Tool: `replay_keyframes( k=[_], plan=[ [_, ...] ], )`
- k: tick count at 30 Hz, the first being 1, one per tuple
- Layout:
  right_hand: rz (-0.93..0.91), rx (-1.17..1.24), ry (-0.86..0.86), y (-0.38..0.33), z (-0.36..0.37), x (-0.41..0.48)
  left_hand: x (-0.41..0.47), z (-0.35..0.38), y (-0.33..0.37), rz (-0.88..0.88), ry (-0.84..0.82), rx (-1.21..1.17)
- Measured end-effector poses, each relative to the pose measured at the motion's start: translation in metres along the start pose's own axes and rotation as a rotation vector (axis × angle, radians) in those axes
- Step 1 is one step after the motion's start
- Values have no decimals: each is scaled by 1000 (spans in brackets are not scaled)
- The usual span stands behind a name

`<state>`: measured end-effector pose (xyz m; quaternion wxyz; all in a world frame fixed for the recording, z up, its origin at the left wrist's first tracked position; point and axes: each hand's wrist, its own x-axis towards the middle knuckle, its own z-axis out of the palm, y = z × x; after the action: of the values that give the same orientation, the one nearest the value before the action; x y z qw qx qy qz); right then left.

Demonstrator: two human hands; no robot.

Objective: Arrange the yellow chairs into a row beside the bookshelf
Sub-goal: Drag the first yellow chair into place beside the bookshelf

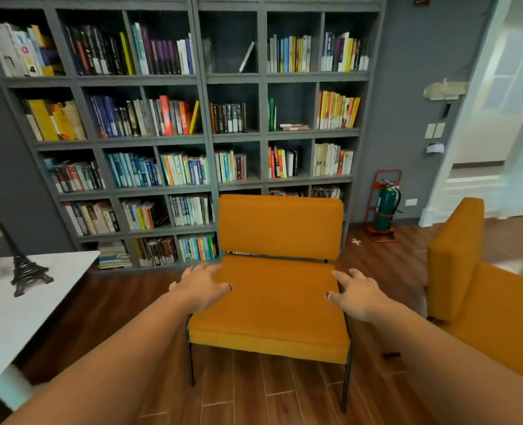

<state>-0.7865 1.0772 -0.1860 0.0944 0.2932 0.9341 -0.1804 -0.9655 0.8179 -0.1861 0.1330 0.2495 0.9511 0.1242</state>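
Two bare forearms reach forward and down. The left hand (203,285) lies at the left edge of a seat and the right hand (356,294) at its right edge. Both have their fingers spread and fairly straight, clasping nothing; whether the palms press the cushion or hover just above it cannot be told. The seat belongs to the yellow chair (272,302) straight ahead, which stands on thin dark legs with its back toward the bookshelf (205,81) and close in front of it. That chair looks roughly placed, perhaps needing only a last nudge. A second yellow chair (484,305) stands near it on the right, turned sideways and out of line, so by this view the row is only begun: that one likely has to be turned and brought alongside. Whether there are more chairs is not shown. The floor (254,394) is dark wood planking. On the left, a white table (39,305) carries a small tower model (24,265). Beyond, the grey shelves are packed with books, a green fire extinguisher (386,210) in a red stand sits by the grey wall, and a pale doorway (484,124) opens at far right.
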Motion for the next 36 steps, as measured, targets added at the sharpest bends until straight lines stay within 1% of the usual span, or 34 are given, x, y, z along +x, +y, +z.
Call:
replay_keyframes(
  k=[7, 11, 24, 32, 36],
  plan=[
    [52, 52, 3, 44, -20, 66, 92, 19, 54, 37, -37, -73],
    [107, 67, 37, 74, -36, 113, 150, 25, 94, 61, -60, -109],
    [188, 24, 140, 147, -135, 305, 377, 18, 226, 89, -109, -246],
    [188, 57, 151, 217, -171, 380, 452, 33, 325, 142, -112, -193],
    [145, 55, 140, 261, -190, 418, 483, 49, 365, 137, -59, -202]
  ],
)
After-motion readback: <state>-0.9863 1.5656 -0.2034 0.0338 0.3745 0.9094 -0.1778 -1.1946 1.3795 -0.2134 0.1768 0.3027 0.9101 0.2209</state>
